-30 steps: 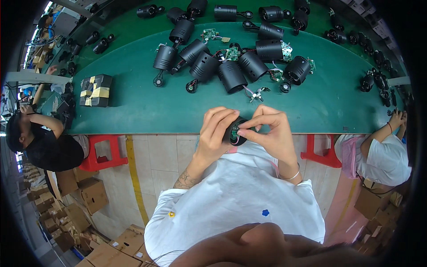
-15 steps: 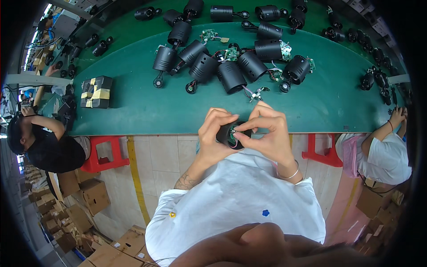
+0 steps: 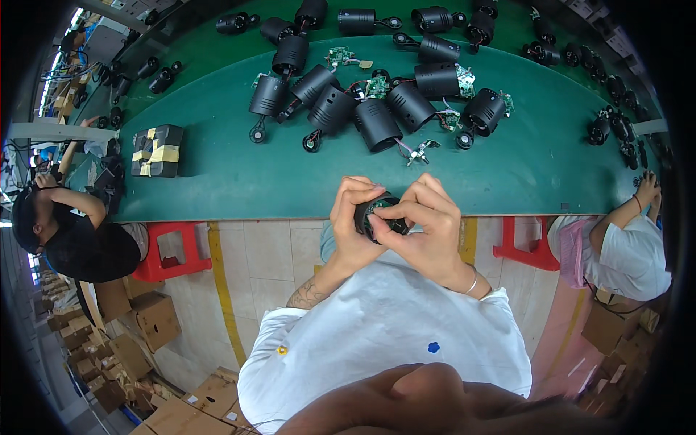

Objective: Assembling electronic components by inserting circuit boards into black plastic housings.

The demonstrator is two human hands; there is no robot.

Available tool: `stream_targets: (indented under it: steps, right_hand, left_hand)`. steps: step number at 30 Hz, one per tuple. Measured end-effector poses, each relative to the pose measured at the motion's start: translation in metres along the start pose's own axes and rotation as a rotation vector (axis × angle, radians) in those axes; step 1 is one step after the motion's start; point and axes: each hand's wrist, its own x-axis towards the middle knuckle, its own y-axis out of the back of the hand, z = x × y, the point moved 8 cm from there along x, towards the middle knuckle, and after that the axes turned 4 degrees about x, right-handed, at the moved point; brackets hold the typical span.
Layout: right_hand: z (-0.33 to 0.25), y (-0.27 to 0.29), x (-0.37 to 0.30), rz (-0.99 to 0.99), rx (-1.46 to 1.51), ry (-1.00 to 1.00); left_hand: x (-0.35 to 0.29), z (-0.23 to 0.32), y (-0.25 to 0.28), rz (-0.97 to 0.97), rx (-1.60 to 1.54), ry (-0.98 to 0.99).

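Observation:
My left hand (image 3: 353,221) wraps round a black cylindrical housing (image 3: 361,210), held just off the table's near edge with its open end tilted up toward me. Inside that opening a bit of green circuit board (image 3: 375,206) shows. My right hand (image 3: 428,221) is closed, thumb and index finger pressed together at the opening; whatever sits between those fingertips is hidden. Beyond my hands, a small loose circuit board (image 3: 418,153) lies on the table, wired to one of several similar black housings (image 3: 377,125) grouped there.
The green table (image 3: 246,185) carries a black box with yellow tape (image 3: 157,151) at left. More black units (image 3: 359,22) stand along the far side. Co-workers sit left (image 3: 87,239) and right (image 3: 616,250), near red stools (image 3: 172,250). Cardboard boxes (image 3: 156,319) stack on the floor at left.
My right hand has shifted slightly left, and its fingertips now reach further over the housing's opening. The housing has turned a little in my left hand. The things on the table stay put.

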Motion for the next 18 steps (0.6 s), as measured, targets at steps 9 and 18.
stream_targets:
  steps: [9,18]
  right_hand:
    - [-0.0009,0.0017,0.0042,-0.064,-0.048,-0.058]
    - [-0.0059,0.0014,0.0047,-0.096,-0.125,0.001]
  left_hand:
    - [-0.0042,0.0017,-0.0033,0.050,0.049,-0.098]
    - [-0.0025,0.0037,-0.0033,-0.017,0.134,-0.175]
